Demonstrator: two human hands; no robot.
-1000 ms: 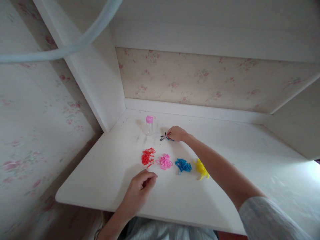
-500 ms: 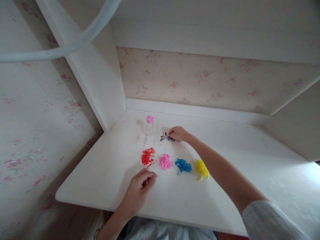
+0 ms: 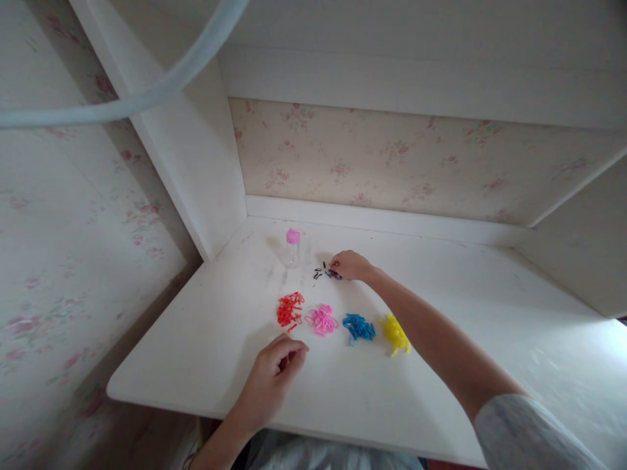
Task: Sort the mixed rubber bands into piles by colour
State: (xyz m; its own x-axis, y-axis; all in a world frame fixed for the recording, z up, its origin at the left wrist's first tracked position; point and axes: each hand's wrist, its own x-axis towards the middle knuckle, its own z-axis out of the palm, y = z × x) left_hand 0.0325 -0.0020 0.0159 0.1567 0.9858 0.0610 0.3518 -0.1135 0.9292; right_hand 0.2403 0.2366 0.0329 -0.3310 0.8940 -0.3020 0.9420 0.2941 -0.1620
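Observation:
My right hand (image 3: 351, 264) reaches to a small mixed heap of coloured elastic bands (image 3: 334, 275), its fingertips pinched together at the heap's edge. What lies between them is too small to make out. Just left of it are several loose black bands (image 3: 317, 273). Closer to me, in a row, lie a red pile of bands (image 3: 289, 309), a pink pile (image 3: 322, 320), a blue pile (image 3: 359, 327) and a yellow pile (image 3: 394, 334). My left hand (image 3: 277, 369) rests on the table below the red pile, fingers curled against the thumb, with nothing visible in them.
A clear bottle with a pink lid (image 3: 292, 237) stands behind the red pile. White panels and a papered wall (image 3: 392, 156) enclose the white table (image 3: 196, 346) at the back and left. A pale curved tube (image 3: 161, 88) crosses the upper left.
My right hand has shifted very slightly at the mixed heap, with its fingers drawn closer together. The left hand and the sorted piles stay where they were; the view tilts slightly.

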